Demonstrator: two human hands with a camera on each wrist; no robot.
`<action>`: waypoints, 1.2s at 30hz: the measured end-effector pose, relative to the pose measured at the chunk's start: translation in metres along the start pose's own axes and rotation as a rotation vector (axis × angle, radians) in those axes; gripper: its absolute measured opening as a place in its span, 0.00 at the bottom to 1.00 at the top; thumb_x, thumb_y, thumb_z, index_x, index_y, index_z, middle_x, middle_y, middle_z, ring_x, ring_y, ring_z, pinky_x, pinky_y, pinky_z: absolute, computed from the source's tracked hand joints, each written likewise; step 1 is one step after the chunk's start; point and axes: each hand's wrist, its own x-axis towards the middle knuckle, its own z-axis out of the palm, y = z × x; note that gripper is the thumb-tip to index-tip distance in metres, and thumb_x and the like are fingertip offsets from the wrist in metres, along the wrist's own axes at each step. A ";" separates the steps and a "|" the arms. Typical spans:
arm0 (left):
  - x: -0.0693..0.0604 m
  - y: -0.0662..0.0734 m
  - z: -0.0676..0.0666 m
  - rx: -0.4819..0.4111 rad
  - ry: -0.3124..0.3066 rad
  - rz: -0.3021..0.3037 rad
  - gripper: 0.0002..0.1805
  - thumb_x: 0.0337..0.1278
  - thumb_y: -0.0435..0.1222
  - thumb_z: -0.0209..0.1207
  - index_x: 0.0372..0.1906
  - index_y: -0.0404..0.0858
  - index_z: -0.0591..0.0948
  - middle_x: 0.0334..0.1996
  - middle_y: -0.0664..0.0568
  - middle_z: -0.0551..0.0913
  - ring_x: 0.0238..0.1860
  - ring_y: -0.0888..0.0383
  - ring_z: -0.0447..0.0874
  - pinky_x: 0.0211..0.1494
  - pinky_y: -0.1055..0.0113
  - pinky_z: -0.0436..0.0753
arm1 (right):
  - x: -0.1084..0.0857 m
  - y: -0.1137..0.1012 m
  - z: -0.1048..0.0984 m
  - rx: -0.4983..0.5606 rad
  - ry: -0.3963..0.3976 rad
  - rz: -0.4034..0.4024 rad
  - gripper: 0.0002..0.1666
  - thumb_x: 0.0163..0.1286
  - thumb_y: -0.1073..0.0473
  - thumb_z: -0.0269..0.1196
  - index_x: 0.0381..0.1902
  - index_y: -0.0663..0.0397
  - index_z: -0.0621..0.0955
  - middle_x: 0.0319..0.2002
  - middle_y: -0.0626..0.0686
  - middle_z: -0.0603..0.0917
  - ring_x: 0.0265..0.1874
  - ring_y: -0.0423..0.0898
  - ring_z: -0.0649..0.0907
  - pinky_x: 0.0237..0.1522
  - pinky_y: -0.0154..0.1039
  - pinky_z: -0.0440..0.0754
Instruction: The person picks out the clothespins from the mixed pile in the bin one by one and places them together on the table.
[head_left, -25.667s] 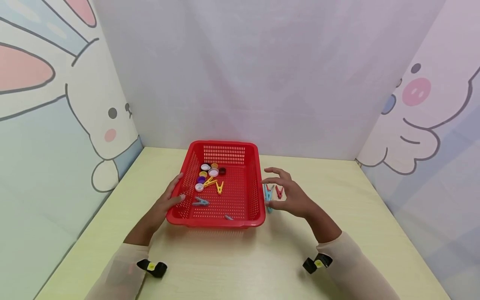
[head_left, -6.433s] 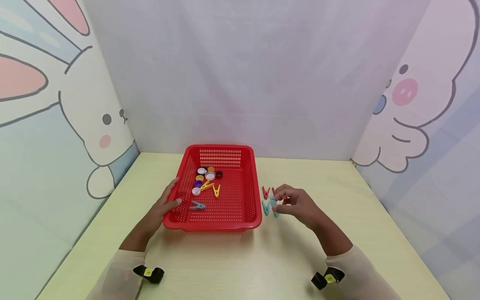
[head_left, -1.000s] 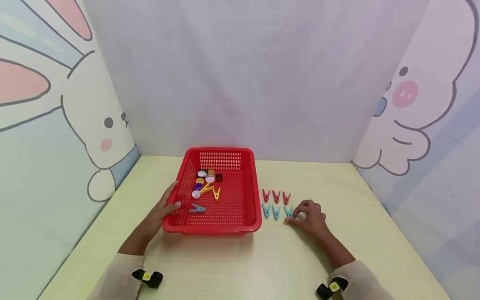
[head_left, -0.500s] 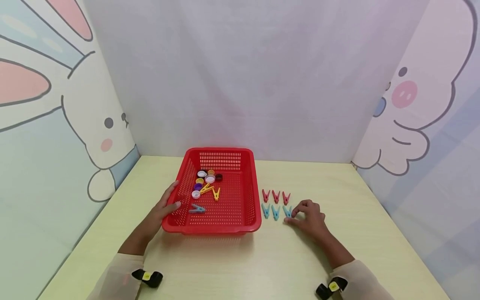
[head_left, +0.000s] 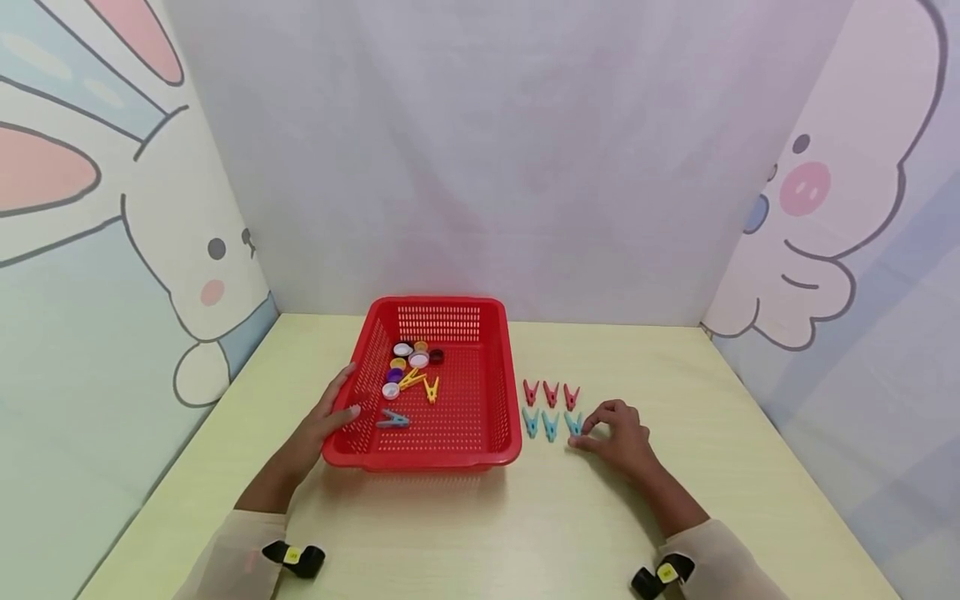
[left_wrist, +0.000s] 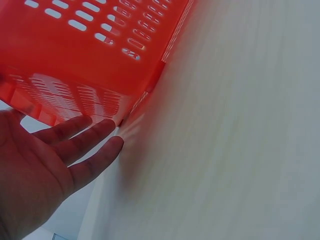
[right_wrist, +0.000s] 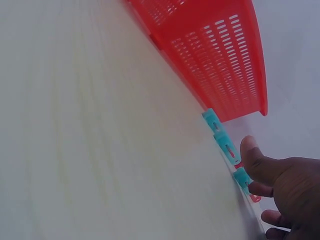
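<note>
A red plastic basket (head_left: 468,400) stands on the table. My left hand (head_left: 318,425) holds its left rim, thumb over the edge and fingers along the outer wall, as the left wrist view (left_wrist: 55,160) partly shows. Right of the basket, several clothespins lie in two rows: red clothespins (head_left: 551,394) behind, light blue clothespins (head_left: 551,426) in front. With thumb and forefinger my right hand (head_left: 618,433) pinches the rightmost blue clothespin (head_left: 573,423), which lies on the table. In the right wrist view, the thumb (right_wrist: 255,155) covers part of the row.
Inside the basket lie several bottle caps (head_left: 418,359), two yellow clothespins (head_left: 432,389) and a grey-blue clothespin (head_left: 393,419). The pale wooden table (head_left: 450,533) meets a grey cloth backdrop (head_left: 480,167) at its far edge. Printed cartoon panels stand on both sides.
Since the oldest frame, the clothespins beside the basket have become two neat rows, and a blue one has left the basket's front. Over the last second the right hand shifts its clothespin slightly left.
</note>
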 end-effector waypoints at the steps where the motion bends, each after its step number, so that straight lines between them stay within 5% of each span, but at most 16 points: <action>1: 0.000 0.000 0.000 -0.001 0.001 -0.002 0.54 0.75 0.39 0.61 0.91 0.59 0.39 0.86 0.38 0.53 0.79 0.31 0.65 0.59 0.55 0.93 | 0.000 0.000 -0.001 0.003 0.001 0.000 0.17 0.61 0.46 0.83 0.31 0.47 0.87 0.56 0.62 0.80 0.64 0.66 0.75 0.56 0.71 0.67; 12: 0.001 0.000 -0.002 0.008 0.002 0.020 0.54 0.76 0.39 0.61 0.91 0.60 0.39 0.85 0.37 0.54 0.79 0.31 0.66 0.59 0.57 0.93 | 0.004 -0.023 -0.020 0.173 0.043 -0.010 0.17 0.68 0.52 0.80 0.41 0.56 0.85 0.63 0.66 0.77 0.70 0.66 0.73 0.69 0.70 0.73; 22: 0.002 -0.004 -0.001 -0.002 0.001 0.005 0.54 0.75 0.39 0.61 0.91 0.60 0.40 0.85 0.37 0.54 0.79 0.31 0.66 0.59 0.55 0.93 | 0.014 -0.077 -0.031 0.248 0.062 -0.087 0.17 0.69 0.54 0.79 0.47 0.55 0.86 0.64 0.62 0.77 0.70 0.61 0.74 0.69 0.74 0.77; 29: 0.002 -0.005 0.000 -0.003 0.004 0.003 0.54 0.75 0.40 0.62 0.91 0.61 0.40 0.85 0.38 0.55 0.79 0.31 0.67 0.60 0.54 0.93 | 0.028 -0.117 -0.033 0.219 0.070 -0.187 0.21 0.66 0.52 0.80 0.51 0.52 0.86 0.65 0.59 0.78 0.68 0.58 0.75 0.58 0.64 0.85; 36: 0.002 -0.005 -0.002 -0.001 0.002 -0.001 0.53 0.75 0.40 0.61 0.91 0.62 0.40 0.86 0.38 0.55 0.78 0.30 0.68 0.59 0.55 0.93 | 0.038 -0.152 -0.034 0.246 0.061 -0.236 0.23 0.66 0.52 0.81 0.54 0.53 0.85 0.66 0.59 0.77 0.69 0.59 0.75 0.58 0.66 0.83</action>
